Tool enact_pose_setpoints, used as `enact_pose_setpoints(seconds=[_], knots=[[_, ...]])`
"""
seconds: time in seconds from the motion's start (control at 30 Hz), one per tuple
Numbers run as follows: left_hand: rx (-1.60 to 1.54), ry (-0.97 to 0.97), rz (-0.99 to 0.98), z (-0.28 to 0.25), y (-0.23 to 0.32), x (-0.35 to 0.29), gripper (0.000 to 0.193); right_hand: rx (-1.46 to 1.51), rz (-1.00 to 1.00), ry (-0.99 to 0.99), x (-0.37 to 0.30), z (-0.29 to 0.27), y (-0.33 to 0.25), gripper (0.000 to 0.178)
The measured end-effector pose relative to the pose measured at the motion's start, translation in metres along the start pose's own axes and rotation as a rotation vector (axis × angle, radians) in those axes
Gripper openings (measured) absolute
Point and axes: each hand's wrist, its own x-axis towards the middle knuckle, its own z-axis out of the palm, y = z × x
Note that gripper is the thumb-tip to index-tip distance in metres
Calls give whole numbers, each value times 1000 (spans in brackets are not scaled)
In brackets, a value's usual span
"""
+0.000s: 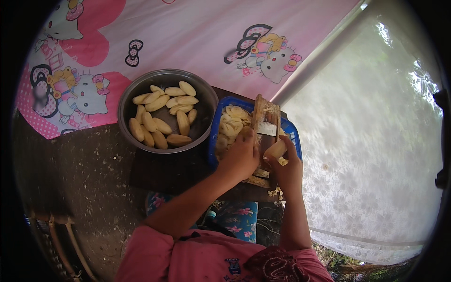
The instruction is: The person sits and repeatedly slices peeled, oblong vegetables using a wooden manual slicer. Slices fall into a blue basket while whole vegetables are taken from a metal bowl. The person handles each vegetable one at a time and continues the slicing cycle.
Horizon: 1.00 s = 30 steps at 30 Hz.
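A wooden slicer with a pale metal blade plate lies across a blue plastic basket. My left hand is closed on the slicer's left edge, its fingertips partly hidden. In my right hand is a peeled banana, gripped over the slicer's board just nearer me than the blade. Thin pale banana slices fill the left side of the basket. To the left, a round metal pot holds several whole peeled bananas.
Basket and pot stand on a dark low board in front of my knees. A pink cartoon-print cloth hangs behind them. On the right hangs a sheer whitish curtain. Bamboo-like sticks lie at the lower left.
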Motion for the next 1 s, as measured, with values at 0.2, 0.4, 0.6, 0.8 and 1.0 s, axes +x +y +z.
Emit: enact_pose_setpoints(seconds=[0.2, 0.4, 0.6, 0.8, 1.0], knots=[[-27, -10, 13, 1, -1, 1, 55, 99, 126, 45, 96, 28, 16, 62], [-28, 8, 10, 2, 0, -2, 55, 64, 56, -26, 16, 0, 7, 64], [8, 15, 26, 5, -3, -2, 55, 22, 151, -7, 54, 12, 16, 61], [57, -42, 33, -7, 6, -8, 54, 36, 140, 5, 65, 8, 13, 60], [80, 54, 120, 2, -5, -12, 53, 25, -6, 35, -2, 4, 13, 60]])
